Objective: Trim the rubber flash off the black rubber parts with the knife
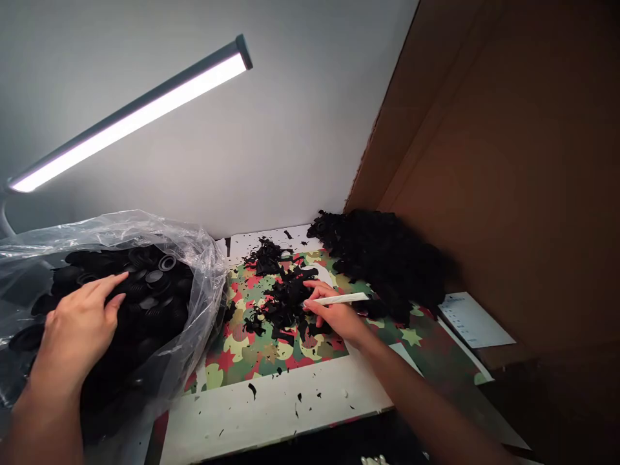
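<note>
My left hand [80,323] is over a clear plastic bag [206,258] full of black ribbed round parts [157,279]. Its forefinger and thumb are stretched out and apart, and I see nothing between them. On the right, my right hand [334,313] grips a slim white pen-shaped tool [343,298] that slants up to the right. The tool's working tip is hidden among black scraps [288,297] under the fingers. These scraps lie loose on a camouflage-patterned sheet [232,349].
A large heap of black trimmings [387,258] stands at the back right against a cardboard wall [484,161]. A lit bar lamp [135,123] hangs over the bag. A white printed card [477,320] lies at the right. Small black bits dot the table's white front edge [271,413].
</note>
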Demonstrator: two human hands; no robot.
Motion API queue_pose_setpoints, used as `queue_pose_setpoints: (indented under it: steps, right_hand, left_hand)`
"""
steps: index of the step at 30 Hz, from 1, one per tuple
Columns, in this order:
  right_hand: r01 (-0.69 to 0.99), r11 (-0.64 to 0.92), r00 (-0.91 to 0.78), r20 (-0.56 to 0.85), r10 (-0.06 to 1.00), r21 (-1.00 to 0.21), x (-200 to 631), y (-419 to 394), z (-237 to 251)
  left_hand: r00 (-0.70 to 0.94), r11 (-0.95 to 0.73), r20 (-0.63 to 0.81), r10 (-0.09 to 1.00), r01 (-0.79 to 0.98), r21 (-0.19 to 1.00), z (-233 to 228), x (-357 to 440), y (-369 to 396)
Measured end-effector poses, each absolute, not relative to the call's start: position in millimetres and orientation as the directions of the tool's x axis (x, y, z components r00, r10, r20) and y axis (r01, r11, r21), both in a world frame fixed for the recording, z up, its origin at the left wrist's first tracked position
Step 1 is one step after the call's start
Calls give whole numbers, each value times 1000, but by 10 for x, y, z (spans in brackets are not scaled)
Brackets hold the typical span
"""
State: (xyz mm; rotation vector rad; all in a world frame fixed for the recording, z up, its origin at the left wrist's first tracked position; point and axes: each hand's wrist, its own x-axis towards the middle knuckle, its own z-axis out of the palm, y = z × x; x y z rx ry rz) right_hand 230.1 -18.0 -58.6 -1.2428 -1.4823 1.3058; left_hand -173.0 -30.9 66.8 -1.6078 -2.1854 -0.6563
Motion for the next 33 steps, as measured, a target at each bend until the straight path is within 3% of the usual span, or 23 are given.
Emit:
queue_pose_setpoints:
  steps: [2,5,7,10,11,13,15,16,18,22,27,33]
  right_hand:
    - [214,-3,-282,-64,957,-977,2241,-125,-559]
    - [357,54,-345,-78,935,-932,2074,61,-530]
    - [397,60,-319,-76,945,-916,1949,274,-505]
    - [410,68,-278,-53,959,-909,1793,681,-421]
    - [413,72,-263,-43,964,-908,1755,819,-381]
    - [420,84,-274,-38,961,-904,1704,1061,-291]
    - [433,103,-328,-50,943,-895,1696,1227,-196]
    - [445,116,-359,-58,931,-888,1711,1275,-148]
    - [472,154,-404,-58,913,-868,1783,1305,-55]
    - [528,251,-366,50,929,-811,2077,1163,93]
    - [607,285,-235,174,956,-742,2714,846,116]
    - [833,389,-259,344,903,-393,3448,546,-172]
  left_hand:
    - [-297,261,511,807,955,143,648,-1766,-261]
    - [-217,168,672,708,976,139,696,-1591,-307]
    - [-113,20,774,623,991,129,717,-1330,-407]
    - [69,-290,754,653,943,165,522,-808,-565]
    - [161,-396,682,713,896,203,373,-631,-595]
    - [429,-548,408,806,802,238,-16,-325,-600]
    - [585,-589,98,805,773,234,-429,-103,-523]
    - [588,-572,-1,809,787,231,-607,-19,-455]
    - [527,-510,-32,849,835,206,-853,118,-264]
    - [332,-362,167,928,911,197,-896,373,266]
    - [66,-152,258,964,932,330,-575,609,939]
    - [-105,-15,274,956,914,404,-289,609,1240]
